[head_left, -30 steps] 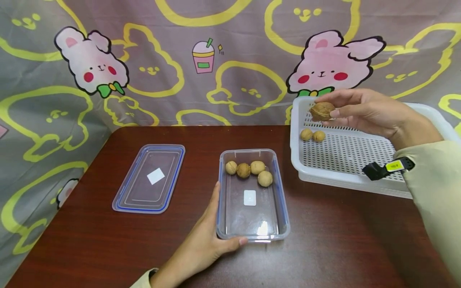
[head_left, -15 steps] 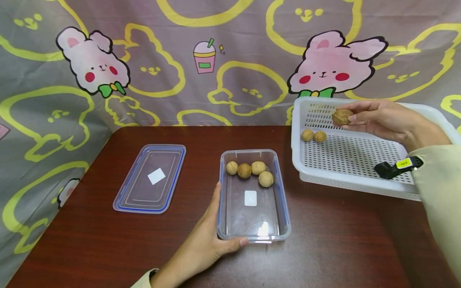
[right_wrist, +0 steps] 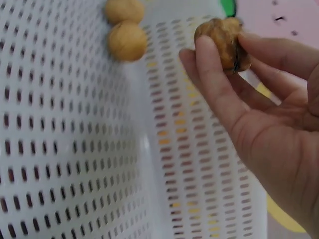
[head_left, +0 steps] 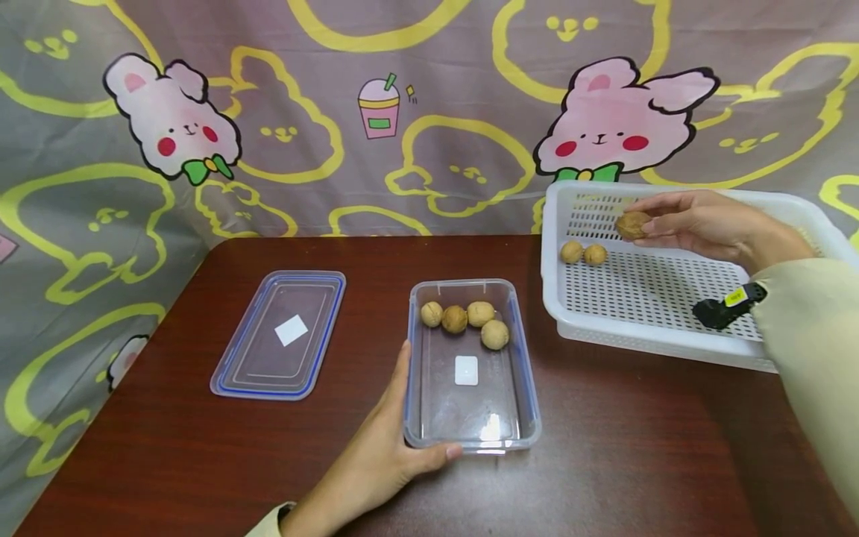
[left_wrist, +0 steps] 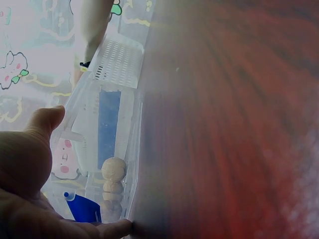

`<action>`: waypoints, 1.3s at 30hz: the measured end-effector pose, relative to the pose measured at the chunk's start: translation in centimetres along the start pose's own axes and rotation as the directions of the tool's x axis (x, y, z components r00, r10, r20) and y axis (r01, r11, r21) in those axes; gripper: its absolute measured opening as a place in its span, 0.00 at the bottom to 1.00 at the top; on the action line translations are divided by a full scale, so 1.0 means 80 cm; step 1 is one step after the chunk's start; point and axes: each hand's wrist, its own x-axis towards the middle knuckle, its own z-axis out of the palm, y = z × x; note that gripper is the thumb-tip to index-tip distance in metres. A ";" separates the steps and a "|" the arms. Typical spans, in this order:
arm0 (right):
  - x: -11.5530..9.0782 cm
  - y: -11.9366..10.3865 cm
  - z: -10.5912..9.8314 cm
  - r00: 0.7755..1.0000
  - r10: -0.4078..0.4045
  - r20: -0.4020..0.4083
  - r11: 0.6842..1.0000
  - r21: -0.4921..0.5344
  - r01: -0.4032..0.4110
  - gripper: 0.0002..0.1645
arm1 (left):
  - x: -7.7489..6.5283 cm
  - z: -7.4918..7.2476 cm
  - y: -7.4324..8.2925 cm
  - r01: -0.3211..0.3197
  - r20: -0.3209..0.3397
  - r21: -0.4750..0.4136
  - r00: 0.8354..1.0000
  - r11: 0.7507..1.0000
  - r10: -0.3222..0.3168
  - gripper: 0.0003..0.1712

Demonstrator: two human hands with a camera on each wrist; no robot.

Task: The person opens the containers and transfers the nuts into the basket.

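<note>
Head view gives me the whole scene: my right grip (head_left: 714, 231) pinches one brown walnut (head_left: 631, 225) between thumb and fingers, and carries it over the white basket (head_left: 661, 294). Right wrist view confirms this pinch, with the fingertips around the rough shell and the perforated wall of the basket behind it; how high the walnut is above the basket floor, I cannot tell. To the left of this grip and a little nearer to me, two loose walnuts (head_left: 583, 253) lie side by side on the basket floor. My left grip (head_left: 382, 444) rests against the near left corner of the clear container (head_left: 456, 410), the fingers stretched along its left wall and the thumb laid on its near edge. Inside the container, away from this grip toward the far end, four nuts (head_left: 480, 313) lie close together; three make a row and one sits nearer to me on the right. Between them and my thumb, a white label (head_left: 466, 371) is on the bottom. To the left of my left grip, well apart, the blue-edged lid (head_left: 278, 365) lies flat on the brown worktop (head_left: 604, 440), with a white square (head_left: 291, 330) on it.
</note>
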 end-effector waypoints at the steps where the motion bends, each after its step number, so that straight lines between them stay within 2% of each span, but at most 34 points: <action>1: 0.002 0.001 0.001 1.000 0.004 0.006 1.000 -0.025 -0.004 0.26 | 0.000 0.000 0.000 -0.001 0.001 -0.003 1.000 1.000 0.001 0.81; 6: 0.008 0.007 0.003 0.999 0.035 0.041 0.991 -0.132 -0.029 0.24 | 0.000 0.000 0.000 -0.003 0.002 -0.010 1.000 1.000 0.003 0.81; 15: 0.017 0.015 0.008 0.993 0.099 0.070 0.974 -0.213 -0.082 0.20 | 0.000 0.000 -0.002 0.004 0.004 -0.008 1.000 1.000 -0.004 0.81; 22: 0.019 0.017 0.014 0.983 0.148 0.109 0.941 -0.320 -0.106 0.25 | 0.000 0.000 0.000 0.009 0.003 0.000 1.000 1.000 -0.009 0.81; 31: 0.021 0.017 0.020 0.980 0.145 0.134 0.926 -0.367 -0.087 0.28 | 0.000 -0.001 0.001 0.012 0.003 -0.001 1.000 1.000 -0.012 0.81; 39: 0.020 0.017 0.018 0.986 0.139 0.097 0.925 -0.368 -0.094 0.29 | 0.001 0.000 0.000 0.008 0.005 0.002 1.000 1.000 -0.008 0.81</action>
